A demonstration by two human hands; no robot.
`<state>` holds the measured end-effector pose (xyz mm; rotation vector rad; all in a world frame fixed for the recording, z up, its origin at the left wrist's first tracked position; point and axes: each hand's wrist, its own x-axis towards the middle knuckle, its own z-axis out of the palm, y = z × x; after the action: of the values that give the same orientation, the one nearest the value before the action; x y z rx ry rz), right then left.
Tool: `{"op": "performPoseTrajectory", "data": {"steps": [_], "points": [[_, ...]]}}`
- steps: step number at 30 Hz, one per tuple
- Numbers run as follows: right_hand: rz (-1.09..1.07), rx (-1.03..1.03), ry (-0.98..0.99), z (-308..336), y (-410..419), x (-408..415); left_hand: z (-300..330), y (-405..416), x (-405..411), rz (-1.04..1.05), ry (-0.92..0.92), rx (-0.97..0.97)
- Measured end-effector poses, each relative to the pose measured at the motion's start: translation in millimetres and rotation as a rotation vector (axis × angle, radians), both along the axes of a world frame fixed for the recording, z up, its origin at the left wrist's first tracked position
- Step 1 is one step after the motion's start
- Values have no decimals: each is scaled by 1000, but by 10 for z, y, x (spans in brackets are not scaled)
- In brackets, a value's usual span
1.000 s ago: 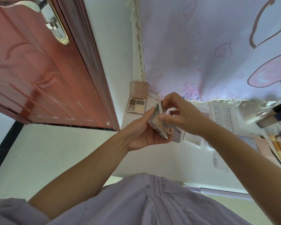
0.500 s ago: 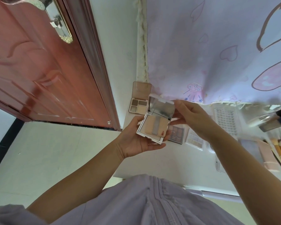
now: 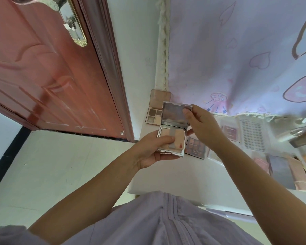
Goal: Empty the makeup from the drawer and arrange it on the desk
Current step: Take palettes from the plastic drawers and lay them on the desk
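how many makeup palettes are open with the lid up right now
2: one white compact held over the desk's left end by the left hand and right hand, one brown palette standing behind it by the wall. Blurred items farther right may hide more.

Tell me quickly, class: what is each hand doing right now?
Left hand: holds the base of the open compact, thumb across the pans.
Right hand: pinches the compact's mirrored lid at its edge.
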<state>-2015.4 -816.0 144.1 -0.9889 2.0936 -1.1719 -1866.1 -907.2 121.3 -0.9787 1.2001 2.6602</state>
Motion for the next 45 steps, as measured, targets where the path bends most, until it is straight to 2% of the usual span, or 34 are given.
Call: {"op": "performPoseTrajectory", "data": {"steps": [5, 8, 12, 19, 23, 28, 31, 36, 42, 45], "points": [[-5, 0, 1, -77, -67, 10, -55, -84, 65, -39, 12, 41], [-23, -11, 20, -141, -100, 54, -57, -131, 36, 16, -75, 73], [-17, -22, 83, -166, -171, 141, -114, -129, -84, 93, -278, -174], [-29, -49, 12, -145, -267, 134, -106, -211, -87, 102, -254, -214], [-16, -49, -101, -216, -304, 88, -154, -293, 14, 48, -212, -100], [10, 129, -180, -612, -297, 56, -415, -342, 234, 117, -236, -147], [-63, 221, -79, -848, -408, 133, -552, -351, 209, 52, -282, -280], [-110, 222, -41, -1003, -646, 189, -721, -451, 118, -51, -351, -596], [-204, 250, -132, -1159, -804, 160, -858, -610, 15, -123, -410, -754], [-204, 251, -139, -1197, -826, 177, -878, -664, 17, -130, -407, -759]]}}
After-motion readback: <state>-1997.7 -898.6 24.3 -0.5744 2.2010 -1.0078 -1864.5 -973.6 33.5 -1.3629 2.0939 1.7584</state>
